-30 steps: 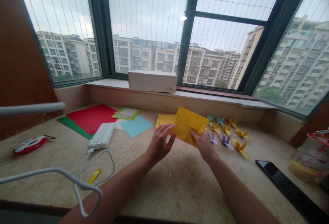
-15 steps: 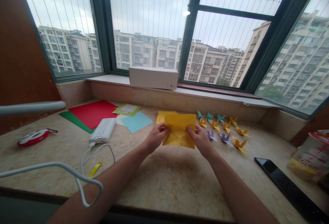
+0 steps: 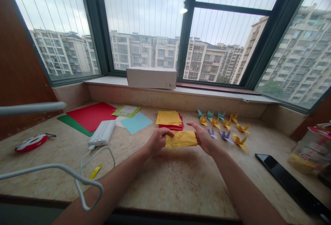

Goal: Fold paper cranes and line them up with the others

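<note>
A creased yellow paper sheet (image 3: 181, 139) is held low over the stone counter (image 3: 176, 180), tilted almost flat. My left hand (image 3: 157, 141) pinches its left edge with curled fingers. My right hand (image 3: 203, 137) grips its right edge, thumb on top. Just behind the sheet lies a stack of yellow and red paper squares (image 3: 169, 119). To the right of my right hand stand several small folded paper cranes (image 3: 224, 126) in yellow, blue and purple.
A white power bank (image 3: 102, 133) with a white cable (image 3: 85, 170), red sheet (image 3: 91, 115), green sheet (image 3: 71, 123), blue sheet (image 3: 136, 122) lie left. A white box (image 3: 151, 77) sits on the sill. A black phone (image 3: 289, 183) and plastic bag (image 3: 310, 151) are right.
The yellow sheet came down from upright to nearly flat and looks narrower. My left hand, open a second ago, closed on its left edge. The stack behind came into sight.
</note>
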### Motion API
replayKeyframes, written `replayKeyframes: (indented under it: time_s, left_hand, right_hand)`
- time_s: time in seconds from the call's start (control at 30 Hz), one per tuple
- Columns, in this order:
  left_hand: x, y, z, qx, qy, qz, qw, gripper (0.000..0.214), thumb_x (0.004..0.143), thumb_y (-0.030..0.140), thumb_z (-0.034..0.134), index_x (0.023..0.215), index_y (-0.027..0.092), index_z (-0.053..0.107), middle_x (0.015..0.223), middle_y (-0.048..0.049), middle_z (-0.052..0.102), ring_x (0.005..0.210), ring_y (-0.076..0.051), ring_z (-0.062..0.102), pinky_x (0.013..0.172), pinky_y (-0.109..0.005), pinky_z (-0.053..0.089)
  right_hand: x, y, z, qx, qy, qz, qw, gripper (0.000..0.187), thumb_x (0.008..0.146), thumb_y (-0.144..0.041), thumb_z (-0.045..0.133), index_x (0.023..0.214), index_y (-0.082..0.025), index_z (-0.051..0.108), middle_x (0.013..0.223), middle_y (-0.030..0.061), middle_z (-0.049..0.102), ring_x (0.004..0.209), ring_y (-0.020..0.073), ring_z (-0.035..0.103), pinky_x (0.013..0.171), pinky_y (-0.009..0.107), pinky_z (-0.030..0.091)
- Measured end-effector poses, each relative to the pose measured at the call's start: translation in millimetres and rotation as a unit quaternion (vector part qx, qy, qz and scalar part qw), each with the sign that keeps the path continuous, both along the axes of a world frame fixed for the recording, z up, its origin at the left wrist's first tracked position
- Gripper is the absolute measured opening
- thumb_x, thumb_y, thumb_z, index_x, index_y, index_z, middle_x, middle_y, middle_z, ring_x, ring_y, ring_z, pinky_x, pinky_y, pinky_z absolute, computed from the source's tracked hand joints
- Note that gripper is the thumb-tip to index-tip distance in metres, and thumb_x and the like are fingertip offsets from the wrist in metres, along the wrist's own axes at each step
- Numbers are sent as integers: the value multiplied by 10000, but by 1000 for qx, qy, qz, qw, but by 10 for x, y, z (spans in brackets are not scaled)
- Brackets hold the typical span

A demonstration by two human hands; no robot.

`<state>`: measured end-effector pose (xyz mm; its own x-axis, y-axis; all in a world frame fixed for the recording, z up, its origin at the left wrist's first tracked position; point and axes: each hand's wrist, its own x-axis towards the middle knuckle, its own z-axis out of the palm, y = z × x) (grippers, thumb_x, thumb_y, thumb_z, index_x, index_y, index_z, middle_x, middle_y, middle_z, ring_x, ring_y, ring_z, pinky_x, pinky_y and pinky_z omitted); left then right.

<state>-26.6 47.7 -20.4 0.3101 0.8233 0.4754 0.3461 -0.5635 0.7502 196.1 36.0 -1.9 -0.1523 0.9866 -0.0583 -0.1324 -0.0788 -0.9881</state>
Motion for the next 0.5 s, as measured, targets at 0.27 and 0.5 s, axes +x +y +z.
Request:
replayKeyframes:
  time_s: [0.27, 0.5]
  left_hand:
    - [-69, 116, -16, 134, 153, 94, 975, 349, 891, 92, 433, 1184, 128, 619, 1136, -125, 685, 1058, -204, 632, 956, -348, 487]
    - [24, 518, 167, 98, 421, 107, 895, 220, 874, 219, 548, 999, 105, 690, 1093, -181, 657, 1082, -296, 597, 941, -378, 465]
  right_hand:
    - [167, 128, -8, 292, -300, -363, 833, 389, 889, -326, 435, 1150, -154, 666, 1065, 143, 715, 903, 268, 653, 805, 390, 479]
    - [240, 195, -31, 332, -302, -373, 812, 352, 888, -237, 403, 991, -127, 720, 1017, 151, 732, 945, 263, 659, 886, 389, 471]
